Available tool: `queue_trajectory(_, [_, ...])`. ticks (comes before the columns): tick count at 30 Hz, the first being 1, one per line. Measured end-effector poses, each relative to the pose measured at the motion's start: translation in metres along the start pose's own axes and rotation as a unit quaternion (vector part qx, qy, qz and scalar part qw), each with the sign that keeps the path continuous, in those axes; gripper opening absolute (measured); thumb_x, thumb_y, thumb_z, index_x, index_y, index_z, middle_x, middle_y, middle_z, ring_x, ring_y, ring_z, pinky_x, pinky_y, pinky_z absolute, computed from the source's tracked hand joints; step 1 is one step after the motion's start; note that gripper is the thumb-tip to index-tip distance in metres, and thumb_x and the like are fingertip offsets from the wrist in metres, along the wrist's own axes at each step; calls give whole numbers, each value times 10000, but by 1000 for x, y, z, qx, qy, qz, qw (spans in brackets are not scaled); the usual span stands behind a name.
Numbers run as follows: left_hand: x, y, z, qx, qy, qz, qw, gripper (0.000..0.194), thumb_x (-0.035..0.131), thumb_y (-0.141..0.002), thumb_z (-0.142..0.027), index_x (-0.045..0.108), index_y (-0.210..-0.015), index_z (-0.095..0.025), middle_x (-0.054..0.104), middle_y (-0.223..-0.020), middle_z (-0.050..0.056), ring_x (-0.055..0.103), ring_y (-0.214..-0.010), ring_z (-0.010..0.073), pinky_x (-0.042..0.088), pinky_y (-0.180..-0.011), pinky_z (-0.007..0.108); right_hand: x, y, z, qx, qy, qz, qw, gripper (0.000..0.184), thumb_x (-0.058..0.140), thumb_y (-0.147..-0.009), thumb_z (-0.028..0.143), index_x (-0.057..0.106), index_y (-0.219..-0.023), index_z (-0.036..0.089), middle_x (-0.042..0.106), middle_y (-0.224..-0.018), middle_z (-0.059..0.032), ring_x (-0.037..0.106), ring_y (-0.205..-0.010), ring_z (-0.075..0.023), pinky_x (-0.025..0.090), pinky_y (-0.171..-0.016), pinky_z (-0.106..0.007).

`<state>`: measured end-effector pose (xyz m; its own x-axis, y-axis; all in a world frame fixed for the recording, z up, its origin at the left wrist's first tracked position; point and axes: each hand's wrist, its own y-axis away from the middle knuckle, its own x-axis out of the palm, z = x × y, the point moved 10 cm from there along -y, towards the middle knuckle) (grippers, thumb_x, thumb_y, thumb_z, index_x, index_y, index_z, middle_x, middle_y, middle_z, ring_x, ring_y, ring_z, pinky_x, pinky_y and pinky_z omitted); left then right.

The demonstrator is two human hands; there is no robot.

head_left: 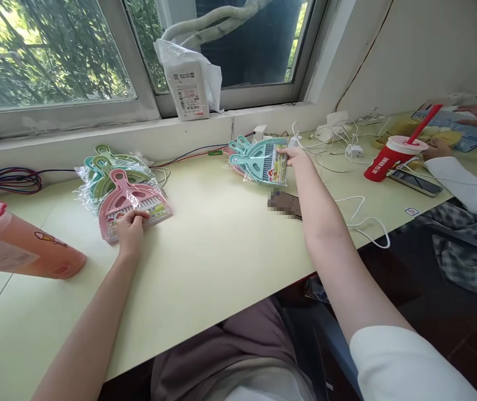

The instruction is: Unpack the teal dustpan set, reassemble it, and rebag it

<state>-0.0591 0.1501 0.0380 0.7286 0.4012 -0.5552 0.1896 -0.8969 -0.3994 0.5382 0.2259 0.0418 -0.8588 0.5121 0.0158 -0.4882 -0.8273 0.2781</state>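
My left hand [131, 229] pinches the lower edge of a pink mini dustpan-and-brush set [132, 201] in clear wrap. That set lies on top of green dustpan sets [103, 166], also wrapped, at the left of the table. Farther right, my right hand [294, 156] grips the right edge of a teal dustpan-and-brush set [258, 159]. This one lies on a second pile, with a bit of pink showing under it. Its printed card is beside my fingers, and my thumb is partly hidden.
A large orange drink cup [33, 245] stands at left. A brown object [290, 205], partly blurred, lies below my right forearm. White cables [342, 139], a red cup [388, 159] and a phone [416, 182] are at right, near another person's hands [436, 149]. A bagged box [188, 92] sits on the sill.
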Motion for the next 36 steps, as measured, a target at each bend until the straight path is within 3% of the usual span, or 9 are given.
queue_trajectory(3, [-2,6,-14,19,-11,-2,1000,209,446,-718,-157,653,-710,-188,633,-696,-16,564,-722,155,461,-811,304,20,0,47,-120,-40,9,992,126,571,-820,3,601,-815,125,675,-866,-91,668,-853,-183,567,-714,-376])
queue_trajectory(6, [-2,22,-55,143,-30,-10,989,196,448,-775,-201,642,-743,-201,641,-781,12,584,-828,187,452,-880,343,50,16,88,-234,-58,45,969,96,580,-841,66,619,-892,136,673,-923,-67,672,-940,-192,569,-743,-362])
queue_trajectory(9, [22,44,-94,208,25,74,975,191,511,-826,-313,655,-885,-203,666,-918,44,611,-917,208,470,-904,362,100,60,92,-288,-81,113,948,189,485,-935,240,627,-998,130,656,-947,-40,659,-1031,-200,558,-804,-409])
queue_trajectory(14, [75,70,-124,86,251,227,937,541,529,-824,-546,548,-1240,-201,644,-1191,93,636,-1047,232,525,-901,370,189,179,19,-258,-163,189,933,281,520,-919,416,583,-1110,220,687,-1037,7,627,-1124,-219,525,-949,-454])
queue_trajectory(20, [57,58,-104,-50,429,45,901,498,696,-730,-471,602,-1149,-220,680,-1105,65,648,-1040,240,536,-897,365,224,232,-73,-132,-147,162,967,400,483,-930,409,406,-1284,238,579,-1331,-45,574,-1201,-192,511,-970,-346])
queue_trajectory(24, [43,49,-81,-47,426,-6,903,421,743,-691,-401,640,-1041,-189,690,-1035,61,663,-951,213,534,-883,352,186,225,-55,-239,58,151,957,755,543,-876,547,229,-1457,181,389,-1484,-162,523,-1240,-239,462,-1008,-368])
queue_trajectory(28, [33,45,-65,-24,392,-39,919,381,733,-712,-363,633,-1015,-156,681,-1047,73,639,-952,198,518,-892,344,109,243,-17,-427,339,165,822,884,710,-745,541,318,-1467,214,460,-1448,-136,386,-1356,-311,272,-1136,-485])
queue_trajectory(33, [37,49,-65,-14,381,-40,924,332,708,-736,-341,626,-953,-104,682,-985,79,607,-893,168,502,-866,318,-30,220,-36,-264,575,63,772,1111,767,-667,512,152,-1537,194,403,-1493,-180,358,-1380,-367,315,-1090,-520])
queue_trajectory(36, [40,51,-74,-1,363,-21,932,275,707,-729,-307,631,-904,-110,682,-926,59,595,-839,153,486,-834,293,-69,211,-58,-182,619,46,762,1152,752,-665,531,102,-1545,169,469,-1446,-182,443,-1321,-362,395,-1025,-470])
